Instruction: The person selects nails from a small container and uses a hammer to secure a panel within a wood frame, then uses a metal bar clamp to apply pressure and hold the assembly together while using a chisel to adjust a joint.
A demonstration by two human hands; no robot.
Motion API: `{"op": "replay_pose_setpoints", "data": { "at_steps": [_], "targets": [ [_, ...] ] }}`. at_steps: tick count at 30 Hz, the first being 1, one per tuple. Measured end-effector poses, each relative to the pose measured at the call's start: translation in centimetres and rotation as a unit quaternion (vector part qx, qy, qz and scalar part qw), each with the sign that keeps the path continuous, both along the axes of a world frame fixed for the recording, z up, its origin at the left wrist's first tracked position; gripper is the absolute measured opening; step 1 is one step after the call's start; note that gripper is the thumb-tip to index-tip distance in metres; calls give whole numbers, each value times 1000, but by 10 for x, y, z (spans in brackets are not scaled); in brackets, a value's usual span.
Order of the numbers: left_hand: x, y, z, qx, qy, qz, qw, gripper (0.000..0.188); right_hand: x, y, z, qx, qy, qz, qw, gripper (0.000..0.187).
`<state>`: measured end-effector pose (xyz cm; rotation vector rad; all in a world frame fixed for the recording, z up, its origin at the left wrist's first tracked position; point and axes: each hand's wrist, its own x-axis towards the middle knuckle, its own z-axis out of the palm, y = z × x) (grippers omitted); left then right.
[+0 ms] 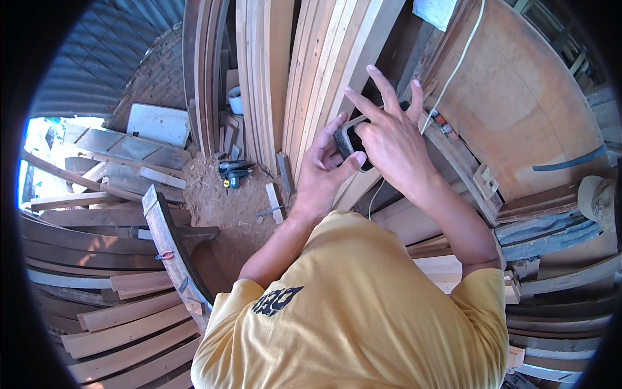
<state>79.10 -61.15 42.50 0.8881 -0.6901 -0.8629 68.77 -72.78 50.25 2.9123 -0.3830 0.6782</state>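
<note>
My left hand [319,174] is wrapped round a dark smartphone [356,141] with a pale edge, held up in front of my chest. Its thumb lies along the near side of the phone. Over the phone's screen reaches my right hand [396,144], several of its fingers stretched out and spread. The index finger and thumb of that hand are bent down at the phone, and it partly covers the screen. What the screen shows cannot be made out.
Tall wooden planks [262,84] stand ahead. On the sawdust-covered floor lies a dark power tool [234,172]. Red-handled pliers [166,255] rest on a narrow bench plank [170,233] at left. Stacked boards [133,330] fill the lower left. A large plywood sheet [518,97] leans at right.
</note>
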Motion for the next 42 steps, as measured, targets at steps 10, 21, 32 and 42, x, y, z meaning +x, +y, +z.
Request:
{"op": "replay_pose_setpoints", "data": {
  "at_steps": [10,21,32,42],
  "targets": [
    [0,0,-6,4,9,-2,1000,77,-7,-6,-19,60,-42,-24,997,15],
    [0,4,0,9,-11,18,1000,78,-1,-7,-8,23,-22,-7,999,15],
    [1,8,-3,24,-23,19,999,78,7,-22,-5,20,51,110,992,7],
    [5,18,-5,32,45,-2,998,72,-10,-31,-3,139,-100,169,971,7]
  ]
}}
